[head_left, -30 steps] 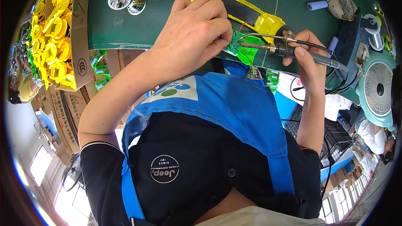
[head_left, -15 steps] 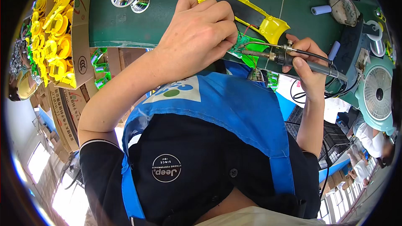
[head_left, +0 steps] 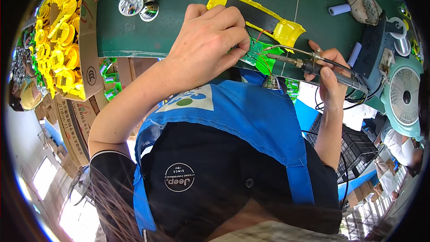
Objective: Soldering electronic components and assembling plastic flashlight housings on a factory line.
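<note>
My left hand point(head_left: 212, 36) is closed, its fingertips pinched at the left end of a small green circuit board point(head_left: 251, 53); the fingers hide what lies between them. Thin red and dark wires run from the board. In my right hand point(head_left: 330, 69) is a soldering iron point(head_left: 309, 66) with a thin metal feed tube along its top. Its tip points left, at the board's right part; I cannot tell whether it touches. A yellow plastic housing point(head_left: 286, 30) with a black panel lies just beyond the board. Near my apron hangs a silvery reflector cup point(head_left: 271, 83).
Reflector cups point(head_left: 131, 5) and green parts with a blue cell lie at the far left. A carton point(head_left: 92, 69) of yellow parts stands left. To the right are loose blue cells point(head_left: 339, 9), a grey soldering station point(head_left: 371, 49), a solder spool and a pale green fan point(head_left: 403, 98).
The soldering iron's tip has drawn slightly right, off the spot on the board where it was. My left hand keeps its pinch. The whole view has shifted a little.
</note>
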Motion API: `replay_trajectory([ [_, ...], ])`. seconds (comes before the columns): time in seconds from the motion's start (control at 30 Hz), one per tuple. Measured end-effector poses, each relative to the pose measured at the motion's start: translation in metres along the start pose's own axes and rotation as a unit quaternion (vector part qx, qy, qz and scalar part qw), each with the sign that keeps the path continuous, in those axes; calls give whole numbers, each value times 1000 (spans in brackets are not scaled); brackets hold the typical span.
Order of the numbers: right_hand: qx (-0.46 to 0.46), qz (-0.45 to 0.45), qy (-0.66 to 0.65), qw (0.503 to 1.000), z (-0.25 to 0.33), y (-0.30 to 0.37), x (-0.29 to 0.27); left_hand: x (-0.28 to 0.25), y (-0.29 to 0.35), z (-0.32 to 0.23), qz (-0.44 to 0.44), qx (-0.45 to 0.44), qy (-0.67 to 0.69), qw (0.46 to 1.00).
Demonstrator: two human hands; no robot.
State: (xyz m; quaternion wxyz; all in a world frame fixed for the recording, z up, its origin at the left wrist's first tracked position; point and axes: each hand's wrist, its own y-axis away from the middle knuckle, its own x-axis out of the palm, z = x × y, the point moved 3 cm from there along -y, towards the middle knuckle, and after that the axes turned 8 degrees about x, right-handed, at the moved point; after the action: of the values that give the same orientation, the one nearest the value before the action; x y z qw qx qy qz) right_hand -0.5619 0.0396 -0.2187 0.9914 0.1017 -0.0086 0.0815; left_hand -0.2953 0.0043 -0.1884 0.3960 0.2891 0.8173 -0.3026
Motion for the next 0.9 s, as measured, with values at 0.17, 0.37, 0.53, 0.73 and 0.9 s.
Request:
replay_trajectory([
  [0.17,-1,1,-14,1000,-2,-1,-1,0,0,0,1,-2,11,1000],
  [0.37,-4,-29,-133,991,-7,3,-9,-9,-4,-2,0,6,0,1000],
  [0.53,-40,-42,-282,958,-17,7,-13,-73,-15,-75,-84,203,75,973],
  [0.73,-42,-86,-242,966,-18,7,-9,-77,-49,-167,-315,94,-846,419],
  [0.9,-109,-54,-218,968,-15,4,-1,-66,-69,-222,-399,-120,-905,89],
])
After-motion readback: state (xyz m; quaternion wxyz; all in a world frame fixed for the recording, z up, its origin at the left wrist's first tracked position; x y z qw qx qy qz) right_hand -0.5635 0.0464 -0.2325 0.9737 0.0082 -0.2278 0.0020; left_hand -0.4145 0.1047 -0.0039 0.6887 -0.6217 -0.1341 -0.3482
